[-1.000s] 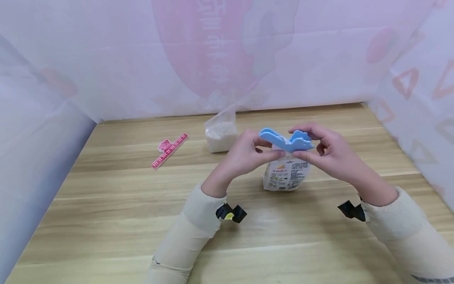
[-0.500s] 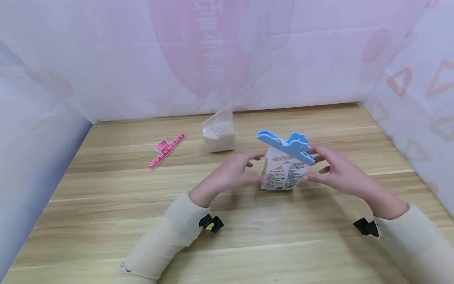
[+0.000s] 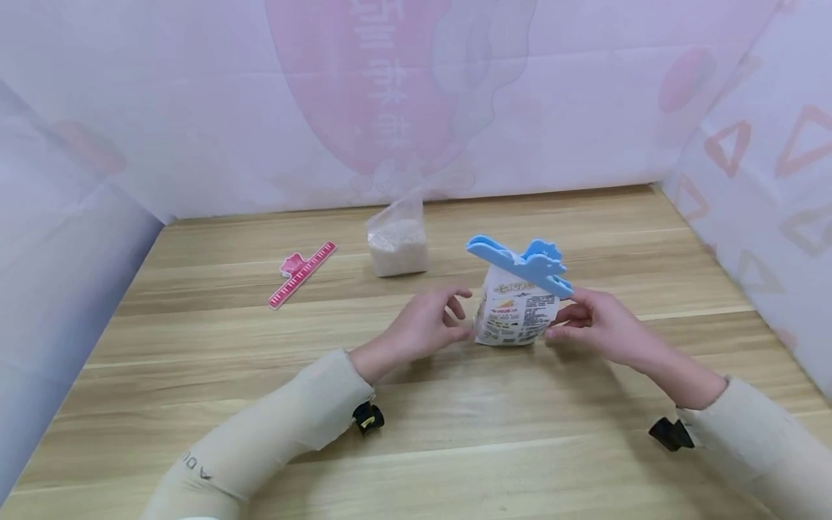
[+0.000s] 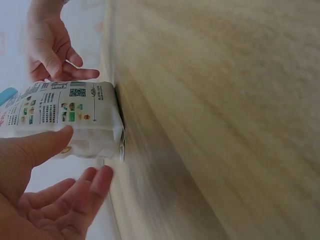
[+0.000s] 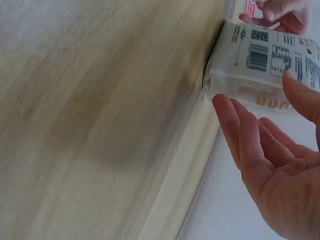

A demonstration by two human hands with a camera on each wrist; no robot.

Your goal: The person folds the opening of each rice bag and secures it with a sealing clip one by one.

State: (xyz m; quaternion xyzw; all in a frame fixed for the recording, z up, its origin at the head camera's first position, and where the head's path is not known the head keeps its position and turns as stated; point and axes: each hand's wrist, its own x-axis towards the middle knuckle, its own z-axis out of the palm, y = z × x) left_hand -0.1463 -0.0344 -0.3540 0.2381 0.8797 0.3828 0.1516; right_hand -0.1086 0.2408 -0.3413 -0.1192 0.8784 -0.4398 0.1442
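A white printed food bag [image 3: 513,314] stands upright on the table, its top pinched by a blue bag clip [image 3: 520,266]. My left hand [image 3: 422,325] is just left of the bag, fingers loosely bent and apart from it in the head view. On the other side, my right hand [image 3: 604,328] is close to the bag's right edge, thumb and fingers spread around that side. In the right wrist view the fingers [image 5: 250,135] look relaxed beside the bag; whether they touch it I cannot tell. Neither hand grips anything.
A clear plastic bag of white grains [image 3: 398,249] stands farther back, left of the printed bag. A pink clip with a piano-key pattern [image 3: 302,274] lies on the wooden table [image 3: 455,448] at the left. Printed cloth walls [image 3: 195,130] enclose the back and sides.
Both hands have let go of the blue clip and come down to the sides of the bag. The left hand has since drawn away leftward. The clip stays on the bag's top.
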